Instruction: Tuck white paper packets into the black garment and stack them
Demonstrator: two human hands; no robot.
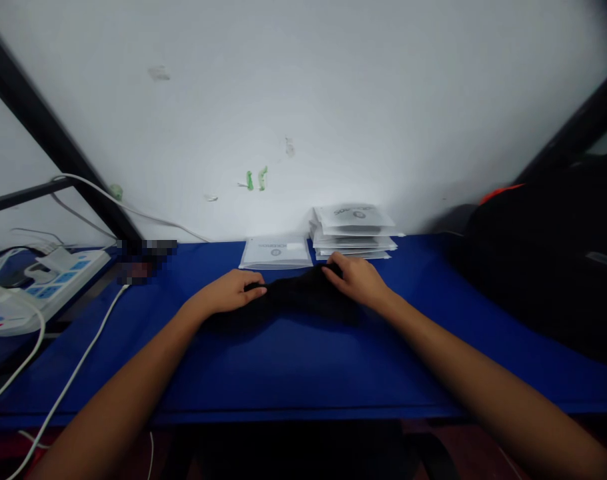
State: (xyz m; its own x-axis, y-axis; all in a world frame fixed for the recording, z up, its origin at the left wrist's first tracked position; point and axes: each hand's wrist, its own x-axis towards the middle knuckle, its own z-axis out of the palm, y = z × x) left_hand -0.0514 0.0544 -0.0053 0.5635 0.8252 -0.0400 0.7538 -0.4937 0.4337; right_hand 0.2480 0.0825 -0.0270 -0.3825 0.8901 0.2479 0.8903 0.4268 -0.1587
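I had both hands on the black garment, which lay on the blue tabletop just in front of the flat white packet. My left hand pinched the garment's left end, its fingers curled shut over a fold of the cloth. My right hand rested on the right end, nearest the stack of white packets, with its fingers bent down and closed on the cloth's far edge. The dark cloth stretched between the two hands, so it lay directly under and between my fingers, touching both.

I judged this to be the smoothing or folding stage, with the garment gathered into a narrow band. The next move would call for keeping both ends held evenly so the band did not twist, and for keeping it short of the packets behind.

Left of the garment, well apart, a white power strip and its cable sat at the tabletop's edge.
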